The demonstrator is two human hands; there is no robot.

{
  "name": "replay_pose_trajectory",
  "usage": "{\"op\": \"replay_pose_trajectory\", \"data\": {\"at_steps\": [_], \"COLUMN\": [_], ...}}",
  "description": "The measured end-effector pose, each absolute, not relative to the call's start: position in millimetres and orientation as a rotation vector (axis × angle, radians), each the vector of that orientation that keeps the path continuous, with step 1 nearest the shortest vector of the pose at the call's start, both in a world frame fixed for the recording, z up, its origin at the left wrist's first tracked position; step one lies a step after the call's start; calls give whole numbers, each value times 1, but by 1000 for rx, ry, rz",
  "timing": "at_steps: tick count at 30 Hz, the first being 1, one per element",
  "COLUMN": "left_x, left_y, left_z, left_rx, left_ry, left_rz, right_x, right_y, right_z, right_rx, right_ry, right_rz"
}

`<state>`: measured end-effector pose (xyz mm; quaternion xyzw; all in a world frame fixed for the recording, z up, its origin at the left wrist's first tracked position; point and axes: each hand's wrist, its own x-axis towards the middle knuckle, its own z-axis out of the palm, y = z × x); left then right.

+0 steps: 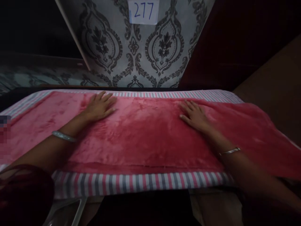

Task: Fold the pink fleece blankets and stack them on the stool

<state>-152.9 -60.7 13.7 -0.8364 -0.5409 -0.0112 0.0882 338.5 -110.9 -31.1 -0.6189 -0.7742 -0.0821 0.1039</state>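
Striped cover (141,182) under pink fleece (145,135); left hand (100,106), right hand (194,114) flat, open; soft, light, best pinched at hem

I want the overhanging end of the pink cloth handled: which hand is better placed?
Probably the right hand: it lies flat on the pink cloth nearest the end draping off the striped surface. The left hand rests farther away.

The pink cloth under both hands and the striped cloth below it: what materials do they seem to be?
Pink cloth: probably plush fleece or velvet; soft sheen and brushed shading around the left hand and right hand. Striped cloth: likely flat woven cotton; matte, crisp stripes.
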Motion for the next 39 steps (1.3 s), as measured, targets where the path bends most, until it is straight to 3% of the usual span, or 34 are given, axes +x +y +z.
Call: {"op": "replay_pose_trajectory", "data": {"at_steps": [4, 9, 13, 20, 27, 39], "left_x": [-156, -151, -142, -119, -103, -101], "left_y": [-82, -101, -170, -279, -273, -284], "left_z": [-4, 0, -8, -28, -35, -41], "left_rx": [-2544, -2558, -2698, -2830, -2686, -2562], "left_ry": [-1929, -1937, -1668, -1443, -1301, -1068], "left_rz": [84, 79, -2, -455, -658, -850], "right_x": [334, 323, 289, 237, 226, 217], "right_y": [-138, -151, -202, -295, -297, -302], "right_z": [-46, -41, -46, -53, -63, -73], "right_rx": [-1965, -2057, -1768, -1336, -1259, -1010], "right_ry": [-2270, -2248, -2403, -2419, -2177, -1962], "right_rz": [-171, -76, -6, 160, 192, -54]}}
